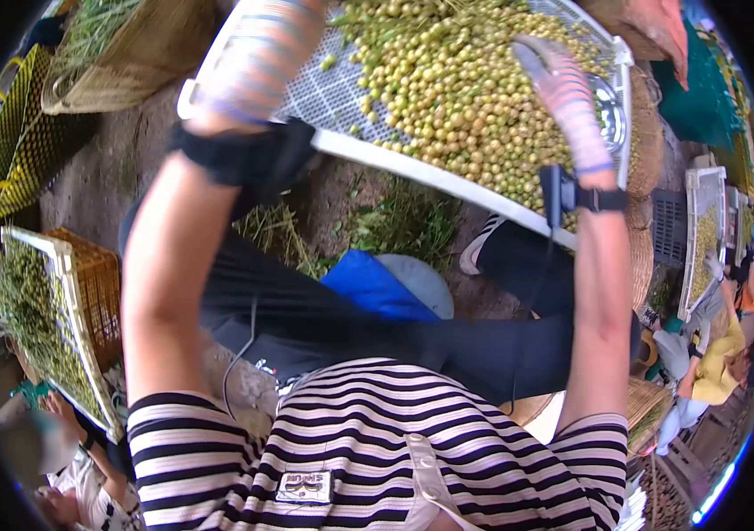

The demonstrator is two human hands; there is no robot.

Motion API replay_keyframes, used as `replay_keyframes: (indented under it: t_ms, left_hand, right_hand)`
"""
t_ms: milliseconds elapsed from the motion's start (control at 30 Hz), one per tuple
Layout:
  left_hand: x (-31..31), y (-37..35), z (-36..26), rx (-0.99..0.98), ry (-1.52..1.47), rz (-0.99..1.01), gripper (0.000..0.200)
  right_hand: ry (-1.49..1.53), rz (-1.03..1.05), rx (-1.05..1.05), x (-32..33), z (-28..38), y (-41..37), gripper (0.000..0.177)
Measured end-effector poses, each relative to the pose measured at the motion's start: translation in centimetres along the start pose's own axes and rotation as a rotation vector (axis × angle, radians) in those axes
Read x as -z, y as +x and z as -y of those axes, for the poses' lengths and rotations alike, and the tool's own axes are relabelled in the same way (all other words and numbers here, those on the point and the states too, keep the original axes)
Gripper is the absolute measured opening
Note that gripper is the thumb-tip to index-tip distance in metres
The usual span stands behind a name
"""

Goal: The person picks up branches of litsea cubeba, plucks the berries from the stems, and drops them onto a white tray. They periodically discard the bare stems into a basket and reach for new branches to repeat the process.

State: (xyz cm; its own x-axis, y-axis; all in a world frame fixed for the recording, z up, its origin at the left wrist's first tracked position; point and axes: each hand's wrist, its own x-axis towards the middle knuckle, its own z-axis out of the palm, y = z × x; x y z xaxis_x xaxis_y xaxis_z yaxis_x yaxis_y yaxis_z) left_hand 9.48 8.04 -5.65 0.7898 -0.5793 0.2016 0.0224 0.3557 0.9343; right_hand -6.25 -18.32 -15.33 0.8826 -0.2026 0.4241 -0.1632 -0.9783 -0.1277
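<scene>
Small round yellow-green fruits (456, 97) cover much of a white mesh tray (332, 80) in front of me. My right hand (562, 80), in a striped glove with grey fingertips, reaches over the fruits at the tray's right side, fingers stretched out. Just beside its wrist, a shiny metal bowl (609, 119) is partly covered by the hand. My left hand (262, 53), in a similar glove, is blurred over the tray's left end. Its fingers run out of the top of the view, so their hold is hidden. Green stems (377, 13) lie along the tray's far part.
A wicker basket (103, 66) of greenery stands at upper left. Below it, a stem-laden tray (67, 292) rests by an orange crate (94, 283). Loose stems (403, 221) litter the ground under my tray. At right, people sit near another fruit tray (702, 234).
</scene>
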Motion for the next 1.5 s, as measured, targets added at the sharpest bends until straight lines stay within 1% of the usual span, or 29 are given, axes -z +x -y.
replay_keyframes:
  t_ms: [33, 67, 100, 133, 200, 267, 300, 333, 400, 433, 467, 500, 533, 600, 667, 733, 800, 967, 1033, 1067, 1200, 1233, 1267, 1333, 1367, 1400, 1433, 1467, 1500]
  left_hand:
    - [1.4, -1.2, -3.0, -0.079, 0.194, -0.014, 0.019]
    - [3.8, -1.7, -5.5, -0.276, 0.443, -0.091, 0.021]
    - [6.9, -2.4, -7.4, -0.472, 0.694, -0.158, 0.024]
    - [9.9, -3.4, -9.3, -0.492, 0.794, -0.228, 0.024]
    - [17.3, -5.7, -12.6, -0.398, 0.935, -0.327, 0.024]
    - [25.1, -8.7, -14.5, -0.247, 1.047, -0.398, 0.024]
    - [29.4, -10.2, -14.9, -0.157, 1.105, -0.383, 0.024]
    - [28.6, -12.8, -13.6, -0.018, 1.063, -0.597, 0.027]
    - [32.3, -15.7, -12.3, 0.498, 1.41, -0.588, 0.032]
    - [34.3, -18.0, -11.3, 0.656, 1.274, -0.472, 0.042]
    - [37.8, -20.5, -10.4, 0.715, 1.34, -0.398, 0.053]
    - [38.0, -22.9, -9.3, 0.591, 1.385, -0.413, 0.057]
    - [36.6, -23.8, -9.6, 0.611, 1.375, -0.463, 0.055]
    - [32.2, -23.9, -10.7, 0.636, 1.259, -0.727, 0.05]
    - [28.6, -23.7, -12.5, 0.546, 1.327, -0.665, 0.042]
    - [24.5, -22.7, -13.3, 0.512, 1.326, -0.672, 0.035]
    - [22.6, -22.2, -13.5, 0.437, 1.161, -0.586, 0.033]
    - [17.4, -19.3, -10.7, 0.523, 1.183, -0.356, 0.031]
    - [16.4, -18.8, -9.8, 0.541, 1.225, -0.302, 0.032]
    - [16.0, -18.6, -9.6, 0.566, 1.249, -0.291, 0.032]
    - [15.2, -18.8, -9.9, 0.481, 1.253, -0.262, 0.033]
    - [14.9, -19.0, -9.9, 0.438, 1.252, -0.257, 0.033]
    - [14.6, -19.1, -10.0, 0.396, 1.251, -0.254, 0.032]
    - [14.3, -19.2, -10.2, 0.399, 1.264, -0.205, 0.032]
    - [13.7, -19.2, -10.0, 0.388, 1.25, -0.178, 0.033]
    - [13.0, -19.0, -9.8, 0.371, 1.237, -0.154, 0.034]
    - [12.2, -18.6, -9.7, 0.367, 1.235, -0.156, 0.034]
    - [11.3, -18.0, -9.4, 0.357, 1.3, -0.104, 0.034]
    - [10.3, -17.5, -9.0, 0.344, 1.364, -0.05, 0.034]
  right_hand:
    - [0.188, 0.067, 0.056, 1.1, 2.1, -1.1, 0.035]
    - [0.377, 0.129, 0.109, 2.3, 4.9, -2.2, 0.03]
    - [0.289, 0.532, 0.088, 4.7, 9.8, -2.7, 0.026]
    - [0.186, 0.932, 0.071, 6.1, 14.5, -2.9, 0.022]
    - [0.694, 0.82, 0.15, 0.1, 18.0, -8.3, 0.021]
    - [0.741, 0.94, 0.132, -9.0, 19.1, -13.3, 0.02]
    - [0.678, 0.911, 0.102, -13.5, 18.7, -15.2, 0.021]
    - [0.618, 0.883, 0.075, -17.4, 18.3, -16.6, 0.021]
    - [0.649, 0.943, -0.16, -22.0, 17.1, -17.7, 0.022]
    - [0.484, 1.033, -0.157, -24.0, 16.6, -18.2, 0.021]
    - [0.315, 1.111, -0.157, -26.6, 15.9, -18.7, 0.021]
    - [0.099, 1.034, -0.36, -32.4, 14.7, -20.9, 0.02]
    - [0.102, 1.044, -0.358, -31.8, 14.7, -20.6, 0.02]
    - [-0.064, 0.921, -0.093, -29.4, 15.4, -19.4, 0.02]
    - [-0.076, 0.898, -0.137, -29.5, 16.4, -18.9, 0.022]
    - [-0.178, 0.993, -0.038, -27.6, 17.6, -17.5, 0.026]
    - [-0.153, 0.967, -0.031, -28.5, 17.5, -17.6, 0.026]
    - [0.005, 1.054, -0.08, -25.1, 16.8, -17.1, 0.027]
    - [0.358, 1.06, -0.166, -24.9, 15.6, -18.3, 0.027]
    - [0.357, 1.053, -0.175, -24.5, 14.8, -18.5, 0.027]
    - [1.03, 1.101, -0.693, -20.3, 10.0, -19.6, 0.033]
    - [1.093, 0.914, -0.813, -18.4, 8.9, -20.4, 0.033]
    - [1.088, 0.911, -0.817, -19.1, 7.2, -21.6, 0.033]
    - [0.161, 0.387, 0.047, -23.2, 4.9, -25.0, 0.035]
    - [0.074, 0.99, -0.1, -24.7, 6.5, -24.7, 0.04]
    - [0.494, 1.019, -0.361, -21.8, 9.7, -22.3, 0.049]
    - [0.704, 1.23, -0.465, -20.6, 12.4, -21.2, 0.058]
    - [0.639, 1.378, -0.301, -20.5, 14.8, -20.5, 0.06]
    - [0.706, 1.214, 0.043, -23.8, 15.9, -23.7, 0.057]
